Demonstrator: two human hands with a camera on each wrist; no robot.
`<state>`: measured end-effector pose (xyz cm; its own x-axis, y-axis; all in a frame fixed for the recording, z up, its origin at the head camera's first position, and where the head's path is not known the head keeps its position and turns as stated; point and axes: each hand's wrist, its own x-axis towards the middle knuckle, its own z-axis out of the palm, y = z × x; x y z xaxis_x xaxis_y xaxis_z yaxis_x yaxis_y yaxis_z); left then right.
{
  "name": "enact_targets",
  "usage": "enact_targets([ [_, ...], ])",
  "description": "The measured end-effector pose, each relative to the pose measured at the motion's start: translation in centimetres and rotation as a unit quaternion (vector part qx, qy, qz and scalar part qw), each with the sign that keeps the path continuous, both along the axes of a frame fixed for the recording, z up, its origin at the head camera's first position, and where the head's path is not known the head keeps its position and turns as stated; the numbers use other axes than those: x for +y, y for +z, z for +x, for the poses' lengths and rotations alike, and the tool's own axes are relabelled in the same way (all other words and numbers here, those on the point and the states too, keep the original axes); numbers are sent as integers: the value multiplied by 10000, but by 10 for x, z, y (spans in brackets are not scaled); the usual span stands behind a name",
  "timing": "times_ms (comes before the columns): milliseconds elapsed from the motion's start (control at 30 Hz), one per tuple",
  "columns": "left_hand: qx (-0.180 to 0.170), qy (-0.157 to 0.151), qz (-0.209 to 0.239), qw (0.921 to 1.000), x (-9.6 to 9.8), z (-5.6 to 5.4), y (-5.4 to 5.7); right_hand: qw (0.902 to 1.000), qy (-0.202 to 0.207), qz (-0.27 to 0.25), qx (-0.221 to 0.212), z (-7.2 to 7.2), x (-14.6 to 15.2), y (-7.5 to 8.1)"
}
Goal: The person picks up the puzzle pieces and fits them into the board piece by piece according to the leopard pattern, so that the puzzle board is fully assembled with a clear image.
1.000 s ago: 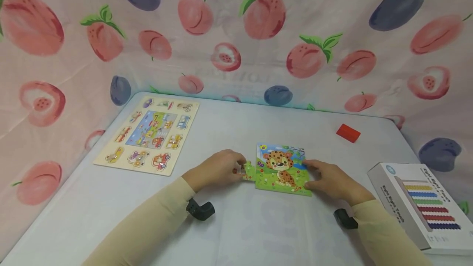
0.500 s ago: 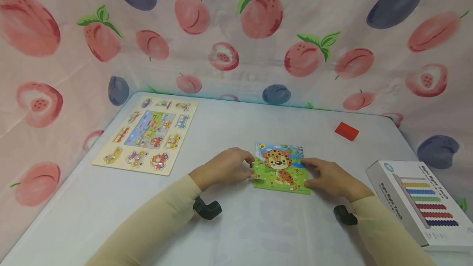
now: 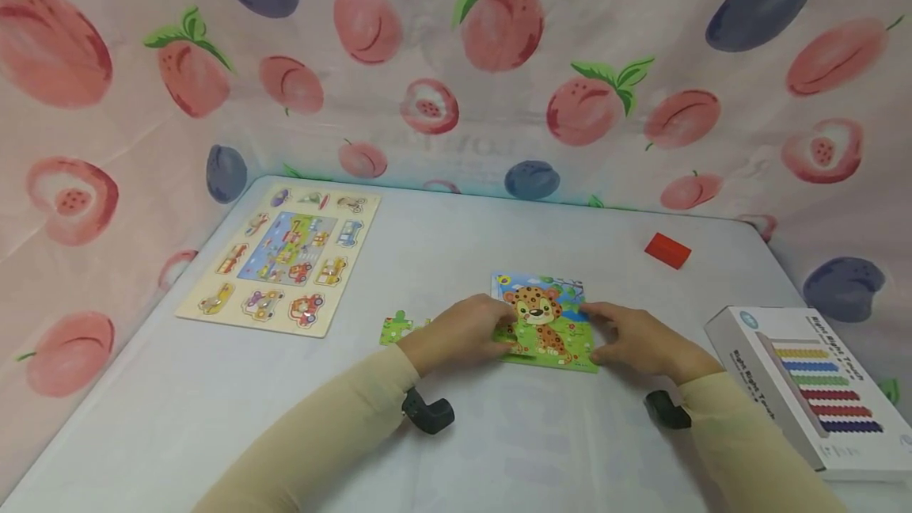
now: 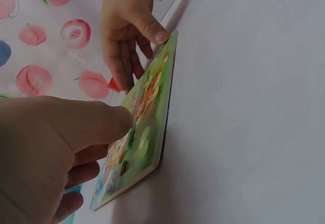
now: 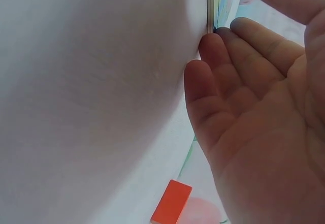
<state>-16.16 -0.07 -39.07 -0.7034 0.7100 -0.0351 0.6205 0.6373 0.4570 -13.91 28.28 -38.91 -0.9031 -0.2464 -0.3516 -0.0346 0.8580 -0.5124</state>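
Note:
A square jigsaw puzzle (image 3: 549, 339) with a spotted leopard cub on grass lies flat in the middle of the table. Over its left part, my left hand (image 3: 463, 332) pinches a small green puzzle piece (image 3: 514, 345) between thumb and fingers. In the left wrist view the left thumb (image 4: 109, 125) shows close over the picture, and much of the piece is hidden. My right hand (image 3: 637, 343) touches the puzzle's right edge, its thumb and fingers spread and fairly straight. Left of the puzzle lie more green pieces (image 3: 396, 328), partly covered by my left hand.
A wooden vehicle puzzle board (image 3: 278, 260) lies at the left. At the back right is a red block (image 3: 668, 250). A white box (image 3: 812, 386) with coloured strips stands at the right edge. Fruit-printed cloth (image 3: 435, 54) hangs around the table.
My left hand has moved right, carrying the green piece from beside the puzzle to over it. This uncovered the pieces on the left. My right hand has stayed at the right edge.

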Motion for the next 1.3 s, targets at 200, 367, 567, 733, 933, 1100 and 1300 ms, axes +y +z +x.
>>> enact_targets([
  [200, 167, -100, 9, 9998, 15, 0, -2, 9999, 149, 22, -4, 0, 2, 2],
  [367, 192, -167, -38, 9997, 25, -2, -4, 9997, 238, 53, 28, 1, 2, 2],
  [567, 321, -261, -8, 9991, 34, -3, -9, 9996, 260, 45, 78, 1, 1, 1],
  [733, 297, -322, 137, 9989, 41, -3, -12, 9997, 246, 29, 67, 1, 2, 1],
  [933, 364, -382, 103, 9986, 49, -2, -14, 9997, 252, -21, 63, 1, 3, 0],
  [1100, 355, -325, 10, 9988, 54, -1, -15, 9996, 254, -66, 71, 1, 3, 0],
  [1300, 343, -272, -113, 9990, 60, 0, -15, 9997, 214, -71, 49, 2, 2, 1],
])
